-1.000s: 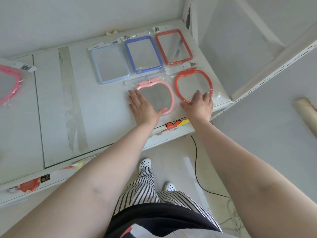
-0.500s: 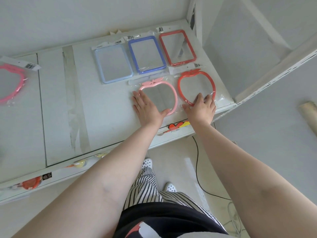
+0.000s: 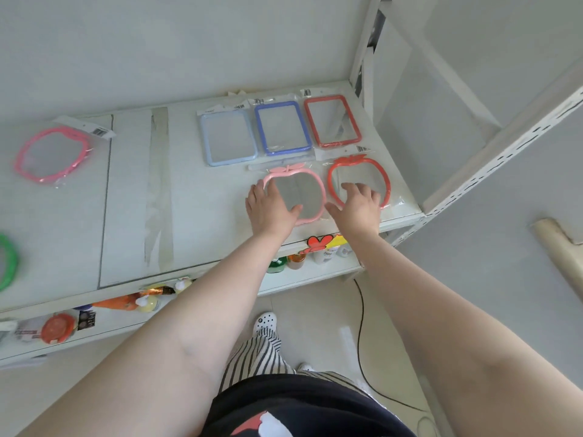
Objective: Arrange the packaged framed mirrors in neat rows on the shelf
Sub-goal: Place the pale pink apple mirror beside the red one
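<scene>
Head view: five mirrors sat in two rows; flat left hand [image 3: 271,208] pressed the pink mirror [image 3: 295,195], right hand [image 3: 358,205] the red mirror [image 3: 359,181], fingers straight. Two mirrors [image 3: 52,154] waited left.

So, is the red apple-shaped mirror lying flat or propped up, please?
Flat: the red apple-shaped mirror lies face-up on the shelf.

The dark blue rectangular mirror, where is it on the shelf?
The dark blue mirror lies in the back row, between the light blue mirror and the red rectangular mirror.

White shelf [image 3: 195,216] with seven packaged mirrors [image 3: 277,127] lying flat
</scene>
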Tool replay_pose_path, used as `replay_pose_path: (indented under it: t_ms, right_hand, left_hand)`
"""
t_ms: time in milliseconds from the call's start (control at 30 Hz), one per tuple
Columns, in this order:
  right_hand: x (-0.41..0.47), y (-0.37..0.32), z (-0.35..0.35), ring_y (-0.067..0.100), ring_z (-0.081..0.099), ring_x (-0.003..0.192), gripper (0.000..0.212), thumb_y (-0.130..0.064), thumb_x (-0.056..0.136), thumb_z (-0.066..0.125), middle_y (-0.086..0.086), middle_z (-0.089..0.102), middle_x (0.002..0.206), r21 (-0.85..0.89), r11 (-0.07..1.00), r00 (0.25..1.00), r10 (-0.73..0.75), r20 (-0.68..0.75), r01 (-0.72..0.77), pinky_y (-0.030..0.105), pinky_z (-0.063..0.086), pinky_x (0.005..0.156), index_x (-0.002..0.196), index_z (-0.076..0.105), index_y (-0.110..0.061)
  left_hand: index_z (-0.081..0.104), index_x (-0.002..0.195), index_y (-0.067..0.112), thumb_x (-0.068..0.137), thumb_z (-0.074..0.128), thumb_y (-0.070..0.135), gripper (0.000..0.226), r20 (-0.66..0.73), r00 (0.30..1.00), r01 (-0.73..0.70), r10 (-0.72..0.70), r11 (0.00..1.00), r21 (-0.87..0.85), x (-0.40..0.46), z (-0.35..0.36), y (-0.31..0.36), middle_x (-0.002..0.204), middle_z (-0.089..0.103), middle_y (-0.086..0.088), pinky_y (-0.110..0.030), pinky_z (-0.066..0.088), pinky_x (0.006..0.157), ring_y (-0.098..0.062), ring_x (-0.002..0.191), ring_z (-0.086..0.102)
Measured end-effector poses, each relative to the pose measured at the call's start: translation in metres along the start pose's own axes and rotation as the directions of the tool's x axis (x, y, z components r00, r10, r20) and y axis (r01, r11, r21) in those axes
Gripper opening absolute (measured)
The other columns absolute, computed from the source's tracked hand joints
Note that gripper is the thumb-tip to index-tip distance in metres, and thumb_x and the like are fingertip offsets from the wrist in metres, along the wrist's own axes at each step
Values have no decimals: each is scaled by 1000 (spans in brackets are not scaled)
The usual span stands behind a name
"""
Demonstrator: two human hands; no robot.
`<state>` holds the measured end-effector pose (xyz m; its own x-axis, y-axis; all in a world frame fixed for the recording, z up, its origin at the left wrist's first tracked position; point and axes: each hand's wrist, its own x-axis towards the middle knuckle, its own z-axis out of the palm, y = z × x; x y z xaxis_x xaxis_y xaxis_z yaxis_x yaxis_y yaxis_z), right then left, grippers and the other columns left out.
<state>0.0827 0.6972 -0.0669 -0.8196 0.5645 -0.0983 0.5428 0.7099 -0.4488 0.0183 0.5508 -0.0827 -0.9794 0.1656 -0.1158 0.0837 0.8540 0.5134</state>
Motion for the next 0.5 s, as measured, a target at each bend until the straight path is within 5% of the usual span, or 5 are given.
replay_pose_path:
  t_ms: [167, 500]
  right_hand:
    - [-23, -26, -6, 32, 40, 125, 56, -33, 87, 63, 9, 51, 137, -23, 985, 977, -165, 136, 169, 40, 40, 101, 139, 46, -18]
    - [-90, -100, 24, 29, 40, 127, 50, -30, 88, 64, 7, 56, 130, -2, 876, 839, -462, 288, 483, 39, 42, 97, 134, 51, -20]
  left_hand:
    - [49, 134, 14, 81, 63, 23, 55, 17, 999, -29, 29, 1000, -11, -32, -36, -19, 131, 52, -12, -38, 42, 99, -32, 122, 47]
    - [54, 129, 17, 85, 59, 14, 45, -22, 995, 94, -94, 995, -23, -92, -99, -108, 130, 57, -4, -32, 46, 95, -23, 119, 55]
